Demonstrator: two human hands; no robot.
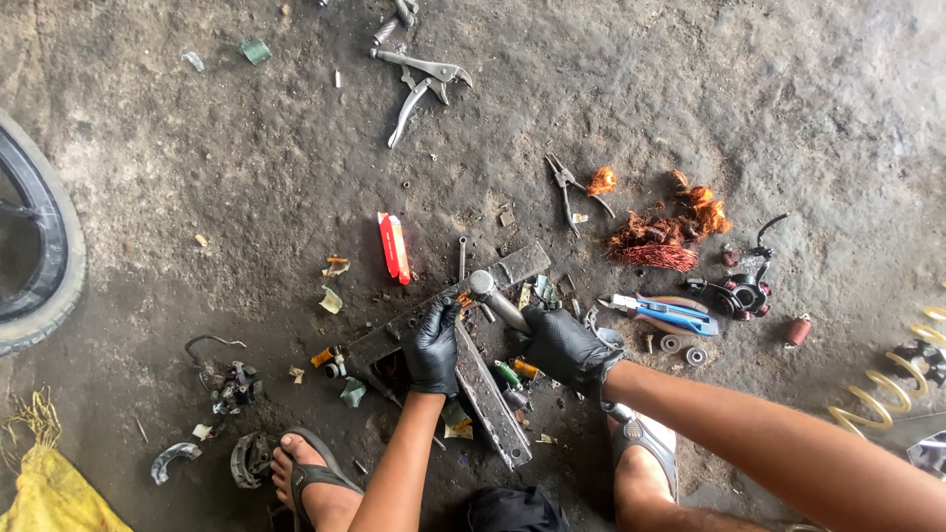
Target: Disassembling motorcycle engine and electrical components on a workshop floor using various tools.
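Both my hands wear black gloves. My right hand (567,347) grips the handle of a steel hammer (490,295), whose head sits over a small orange part (463,300) on a flat metal bar (512,268). My left hand (432,345) presses down beside that part, fingertips touching it. A second metal bar (490,399) runs toward me between my hands, crossing the first. Small green and orange bits (514,374) lie beside it.
Locking pliers (424,79) and thin pliers (570,187) lie farther out. Copper wire clumps (665,236), blue-handled pliers (670,313), a red cutter (394,246) and a tyre (44,236) surround the spot. My sandalled feet (305,478) rest near. A yellow coil (887,394) is at right.
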